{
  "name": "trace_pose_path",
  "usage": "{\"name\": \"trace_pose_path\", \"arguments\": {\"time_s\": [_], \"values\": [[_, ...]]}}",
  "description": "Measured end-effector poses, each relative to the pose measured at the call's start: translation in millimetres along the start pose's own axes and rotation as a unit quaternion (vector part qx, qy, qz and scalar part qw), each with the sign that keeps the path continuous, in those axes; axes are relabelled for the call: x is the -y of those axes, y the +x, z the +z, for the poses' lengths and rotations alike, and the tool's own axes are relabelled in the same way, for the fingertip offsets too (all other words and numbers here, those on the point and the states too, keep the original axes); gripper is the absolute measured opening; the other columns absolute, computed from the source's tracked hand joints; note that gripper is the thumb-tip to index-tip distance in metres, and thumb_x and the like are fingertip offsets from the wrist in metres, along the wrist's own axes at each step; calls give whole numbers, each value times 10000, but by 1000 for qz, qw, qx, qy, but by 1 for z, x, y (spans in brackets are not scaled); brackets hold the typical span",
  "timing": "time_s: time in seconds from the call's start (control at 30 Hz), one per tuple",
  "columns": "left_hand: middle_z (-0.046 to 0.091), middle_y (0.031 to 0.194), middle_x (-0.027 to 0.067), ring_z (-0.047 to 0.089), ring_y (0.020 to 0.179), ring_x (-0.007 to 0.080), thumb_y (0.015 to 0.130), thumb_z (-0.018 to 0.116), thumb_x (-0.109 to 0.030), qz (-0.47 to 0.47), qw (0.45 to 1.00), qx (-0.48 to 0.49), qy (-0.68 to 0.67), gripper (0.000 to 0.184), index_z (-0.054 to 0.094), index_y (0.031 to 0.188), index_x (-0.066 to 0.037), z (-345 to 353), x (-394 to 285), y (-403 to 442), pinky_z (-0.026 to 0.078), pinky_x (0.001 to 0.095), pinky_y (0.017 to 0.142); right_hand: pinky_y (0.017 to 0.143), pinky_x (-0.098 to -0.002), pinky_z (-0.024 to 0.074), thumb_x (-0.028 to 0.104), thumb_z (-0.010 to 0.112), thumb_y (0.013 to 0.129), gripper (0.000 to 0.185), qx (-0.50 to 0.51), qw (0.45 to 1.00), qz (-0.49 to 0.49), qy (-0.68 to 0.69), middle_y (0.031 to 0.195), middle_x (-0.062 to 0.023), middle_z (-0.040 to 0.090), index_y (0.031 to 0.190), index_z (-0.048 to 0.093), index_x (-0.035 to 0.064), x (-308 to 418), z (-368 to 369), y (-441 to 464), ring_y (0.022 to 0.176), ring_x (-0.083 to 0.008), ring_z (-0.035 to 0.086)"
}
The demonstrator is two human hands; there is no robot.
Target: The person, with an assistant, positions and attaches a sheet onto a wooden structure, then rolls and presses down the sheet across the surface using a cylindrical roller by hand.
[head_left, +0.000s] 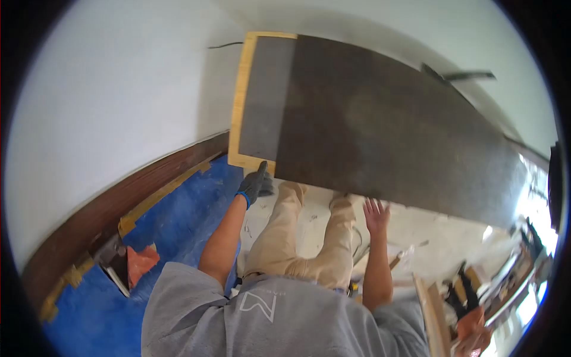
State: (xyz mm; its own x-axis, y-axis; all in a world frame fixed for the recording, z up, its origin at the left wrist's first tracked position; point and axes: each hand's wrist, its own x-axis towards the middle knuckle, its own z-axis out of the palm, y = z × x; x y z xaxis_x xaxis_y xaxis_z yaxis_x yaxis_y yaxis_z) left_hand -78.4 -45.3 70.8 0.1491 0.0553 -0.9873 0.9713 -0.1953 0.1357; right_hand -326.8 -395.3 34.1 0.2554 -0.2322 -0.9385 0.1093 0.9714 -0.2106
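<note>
A long dark brown panel [380,119] stretches across in front of me. Its left end has a greyer section [263,95] bordered by a pale yellow strip [240,101]. My left hand [254,183], in a dark grey glove with a blue cuff, grips the panel's near edge by the left corner. One digit lies on top of the yellow strip, while the other fingers are lower and partly hidden. My right hand [376,217] is bare, with fingers stretched out and spread at the near edge farther right. Whether its fingertips touch the panel I cannot tell.
White walls [119,89] meet behind the panel. A dark bar [464,76] sticks out past its far edge. Blue floor covering [190,202], taped along a brown baseboard [119,196], lies left. Boards, tools and orange cloth [473,327] clutter the lower right.
</note>
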Motion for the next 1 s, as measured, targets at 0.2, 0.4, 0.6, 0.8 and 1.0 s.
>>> {"name": "trace_pose_path", "arguments": {"time_s": [0.2,0.4,0.6,0.8,1.0], "values": [[477,1148,173,517,949,258,778,535,-564,39,998,1,-42,692,369,1229,-67,23,16,37,467,393,820,1046,-482,185,491,543,804,900,-93,992,-71,48,1419,-194,100,1386,-15,90,-37,32,10,1309,-344,152],[471,1209,132,477,1090,284,845,471,-500,95,990,79,-74,582,377,1258,-100,27,7,-7,438,449,889,1035,-453,201,593,460,803,864,-59,989,-84,108,1369,-180,184,1366,94,51,-31,51,-38,1275,-319,202],[512,1165,112,535,1015,292,887,415,-444,144,961,209,-109,484,411,1227,-100,38,-15,-85,499,456,810,981,-418,277,634,411,803,861,36,974,-108,195,1315,-195,218,1359,115,47,-34,45,-69,1193,-306,280],[513,1151,120,537,1009,285,883,474,-368,222,952,192,-90,442,425,1208,-73,42,-35,-107,516,434,783,952,-403,327,622,411,810,794,56,960,-93,258,1214,-185,314,1313,207,42,-32,52,-75,1106,-288,362],[529,1127,115,547,993,263,880,504,-277,230,966,120,-11,377,457,1171,-42,91,-61,-196,503,444,799,909,-393,376,586,438,818,802,159,966,-58,197,1252,-161,344,1369,141,85,-45,48,-94,1119,-275,403]]}}
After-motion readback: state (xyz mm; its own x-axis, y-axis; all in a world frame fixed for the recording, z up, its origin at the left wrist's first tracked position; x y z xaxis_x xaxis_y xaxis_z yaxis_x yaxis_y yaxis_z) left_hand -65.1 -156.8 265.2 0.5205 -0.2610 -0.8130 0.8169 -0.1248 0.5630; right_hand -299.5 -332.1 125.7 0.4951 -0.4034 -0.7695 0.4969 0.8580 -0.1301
